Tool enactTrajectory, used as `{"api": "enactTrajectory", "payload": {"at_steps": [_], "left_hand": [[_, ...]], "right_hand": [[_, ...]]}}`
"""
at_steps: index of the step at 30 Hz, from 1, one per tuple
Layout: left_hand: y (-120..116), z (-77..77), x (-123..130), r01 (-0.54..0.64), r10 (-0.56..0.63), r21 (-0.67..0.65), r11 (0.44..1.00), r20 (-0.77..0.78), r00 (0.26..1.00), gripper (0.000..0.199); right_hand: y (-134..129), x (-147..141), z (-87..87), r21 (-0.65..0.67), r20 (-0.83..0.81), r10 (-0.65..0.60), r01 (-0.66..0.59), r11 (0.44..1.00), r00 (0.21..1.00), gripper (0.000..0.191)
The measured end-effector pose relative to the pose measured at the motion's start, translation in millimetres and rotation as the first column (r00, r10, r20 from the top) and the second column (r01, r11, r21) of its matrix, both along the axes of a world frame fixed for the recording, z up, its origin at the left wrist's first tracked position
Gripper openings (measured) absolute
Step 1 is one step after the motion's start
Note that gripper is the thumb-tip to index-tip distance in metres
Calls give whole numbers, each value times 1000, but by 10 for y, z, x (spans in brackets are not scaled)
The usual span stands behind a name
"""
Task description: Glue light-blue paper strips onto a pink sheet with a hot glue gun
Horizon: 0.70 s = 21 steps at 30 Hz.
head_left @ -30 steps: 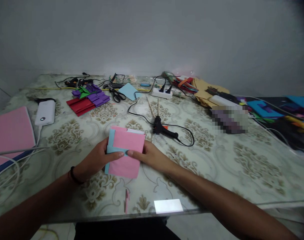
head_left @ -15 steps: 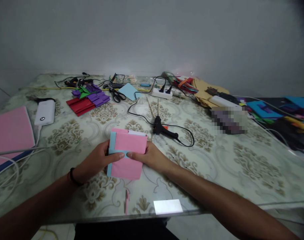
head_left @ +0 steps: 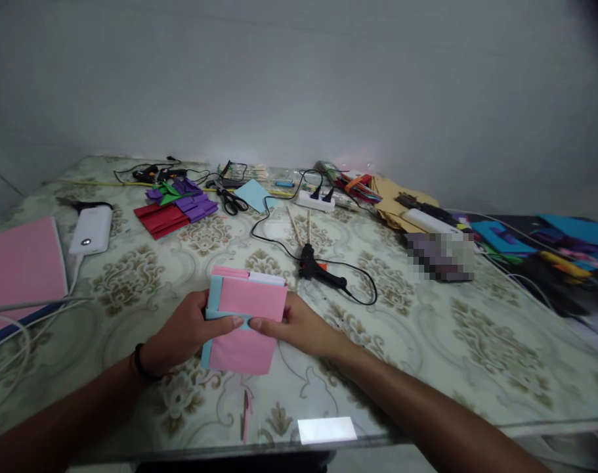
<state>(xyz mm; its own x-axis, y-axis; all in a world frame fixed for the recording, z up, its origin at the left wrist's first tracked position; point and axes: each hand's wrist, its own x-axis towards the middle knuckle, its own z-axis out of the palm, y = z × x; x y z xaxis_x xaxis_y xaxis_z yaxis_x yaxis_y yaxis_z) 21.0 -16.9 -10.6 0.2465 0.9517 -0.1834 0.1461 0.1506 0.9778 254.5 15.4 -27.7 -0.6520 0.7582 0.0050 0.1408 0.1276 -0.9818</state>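
A pink paper booklet [head_left: 244,351] with light blue strips down its left side and across its middle is held up over the near part of the table. My left hand [head_left: 188,328] grips its left edge, thumb lying on the blue band. From the right, my right hand [head_left: 299,322] grips the other edge, its thumb also pressing the band. The two thumb tips nearly meet. Fingers behind the booklet are hidden. White paper shows at its top edge. Below it on the tablecloth lies a thin pink paper scrap [head_left: 246,417].
Beyond my hands lies a black glue gun [head_left: 321,268] with a looping cord. Further back are scissors [head_left: 234,202], a power strip [head_left: 316,201] and folded red paper [head_left: 161,219]. A white power bank [head_left: 90,230] and pink sheet [head_left: 25,263] lie left.
The view has tilted slightly up, so the table things appear lower. The booklet is a little more tilted, its lower end leftward; both hands keep their grip.
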Motion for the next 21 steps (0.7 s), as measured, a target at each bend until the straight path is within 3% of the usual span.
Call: {"api": "enactTrajectory", "payload": {"at_steps": [5, 8, 11, 14, 21], "left_hand": [[32, -78, -64, -84, 83, 15, 996, 39, 996, 37], [54, -88, -62, -115, 116, -13, 993, 75, 990, 40], [72, -74, -26, -107, 108, -20, 994, 118, 987, 46], [80, -76, 14, -117, 113, 15, 993, 165, 980, 56], [137, -143, -45, -253, 255, -36, 967, 232, 939, 63]], "right_hand": [[164, 248, 261, 238, 179, 7, -50, 970, 984, 33], [207, 287, 330, 262, 192, -60, 8, 965, 980, 30], [158, 150, 277, 103, 44, -85, 80, 991, 995, 41], [100, -72, 175, -81, -66, -72, 66, 994, 995, 53], [346, -429, 59, -224, -67, -198, 179, 958, 978, 51]]}}
